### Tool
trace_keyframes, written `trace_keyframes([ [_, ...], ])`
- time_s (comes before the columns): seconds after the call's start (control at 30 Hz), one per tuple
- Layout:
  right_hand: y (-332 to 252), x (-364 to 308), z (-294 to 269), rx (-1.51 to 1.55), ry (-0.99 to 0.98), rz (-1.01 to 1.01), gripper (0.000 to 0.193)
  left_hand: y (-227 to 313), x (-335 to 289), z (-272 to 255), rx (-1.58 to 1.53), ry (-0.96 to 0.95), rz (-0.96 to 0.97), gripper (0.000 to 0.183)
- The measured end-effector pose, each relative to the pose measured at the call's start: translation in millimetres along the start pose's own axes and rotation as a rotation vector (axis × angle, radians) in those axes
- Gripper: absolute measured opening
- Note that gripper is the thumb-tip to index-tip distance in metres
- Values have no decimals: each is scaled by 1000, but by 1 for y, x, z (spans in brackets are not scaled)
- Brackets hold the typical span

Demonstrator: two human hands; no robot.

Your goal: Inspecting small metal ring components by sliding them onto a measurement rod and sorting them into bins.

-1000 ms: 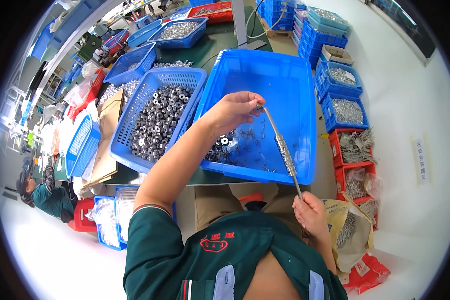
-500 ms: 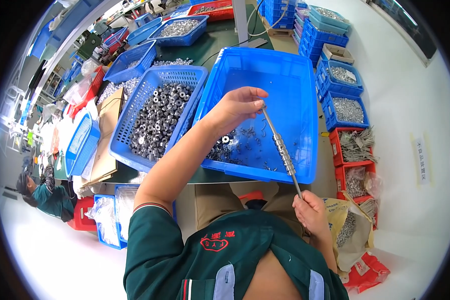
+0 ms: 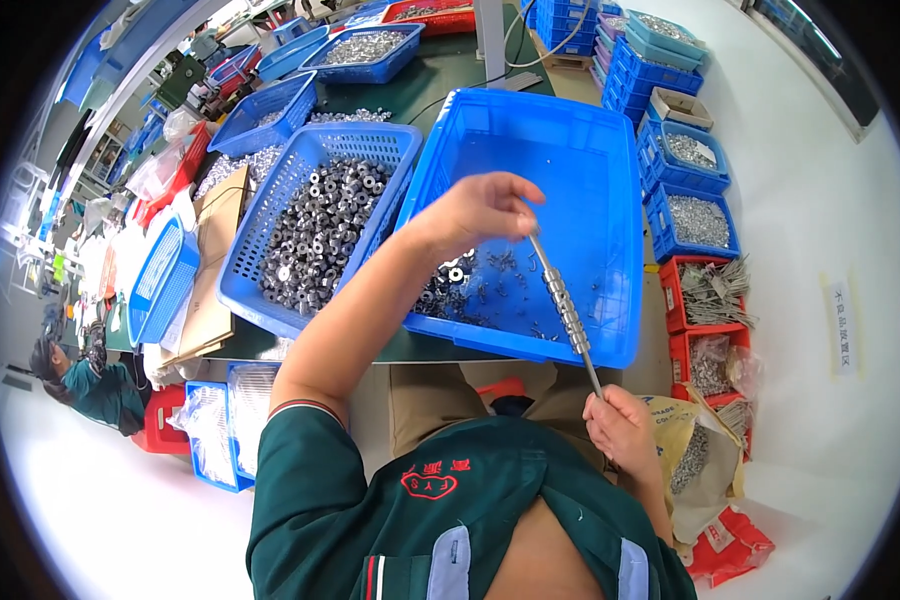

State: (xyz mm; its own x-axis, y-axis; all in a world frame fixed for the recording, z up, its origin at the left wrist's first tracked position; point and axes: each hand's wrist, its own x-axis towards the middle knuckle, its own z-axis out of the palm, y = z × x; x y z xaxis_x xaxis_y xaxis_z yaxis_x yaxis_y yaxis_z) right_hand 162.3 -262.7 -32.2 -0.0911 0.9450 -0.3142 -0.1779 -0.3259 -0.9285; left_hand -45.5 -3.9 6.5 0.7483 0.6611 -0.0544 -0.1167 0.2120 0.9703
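Note:
A thin metal rod [image 3: 590, 371] slants over the near right part of a big blue tub [image 3: 625, 345]. Around its middle sits a row of several shiny metal rings [image 3: 564, 306]. My right hand [image 3: 622, 428] is closed round the rod's lower end, near my body. At the upper end, my left hand [image 3: 492, 212] pinches the rod's tip between thumb and fingers; it is slightly blurred, and any small part between the fingertips is hidden. Under my left wrist, small dark metal pieces [image 3: 457, 288] lie scattered on the tub's floor.
Left of the tub, a blue perforated basket [image 3: 232, 285] holds many round metal parts [image 3: 315, 235]. Flattened cardboard [image 3: 215, 270] leans beside it. Blue crates [image 3: 685, 215] and red bins [image 3: 682, 320] of metal parts line the right wall. A co-worker [image 3: 100, 385] is at far left.
My left hand has shifted slightly right and down against the rod's tip. The right hand keeps its grip at the lower end, and the rings stay around the rod's middle.

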Motion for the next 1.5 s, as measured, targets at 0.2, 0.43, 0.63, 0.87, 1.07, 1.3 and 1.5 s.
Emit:
trace_keyframes([
  [0.2,1,5,5,48,35,-30,18,-8,2,20,-16,-115,-38,58],
  [0.43,0,5,6,87,81,44,17,3,-3,-7,668,305,-26,26],
  [0.63,-1,5,2,67,67,86,18,-18,-14,-27,1659,262,81,30],
  [0.87,2,3,-1,77,24,68,19,-31,0,-19,1738,55,-338,25],
  [1.07,5,3,-1,78,27,53,19,-47,10,-13,1858,30,-429,21],
  [1.3,4,5,-2,86,11,25,18,-50,11,-16,1692,24,-228,14],
  [1.5,3,3,-3,94,4,28,16,-25,14,-21,1259,212,-15,27],
])
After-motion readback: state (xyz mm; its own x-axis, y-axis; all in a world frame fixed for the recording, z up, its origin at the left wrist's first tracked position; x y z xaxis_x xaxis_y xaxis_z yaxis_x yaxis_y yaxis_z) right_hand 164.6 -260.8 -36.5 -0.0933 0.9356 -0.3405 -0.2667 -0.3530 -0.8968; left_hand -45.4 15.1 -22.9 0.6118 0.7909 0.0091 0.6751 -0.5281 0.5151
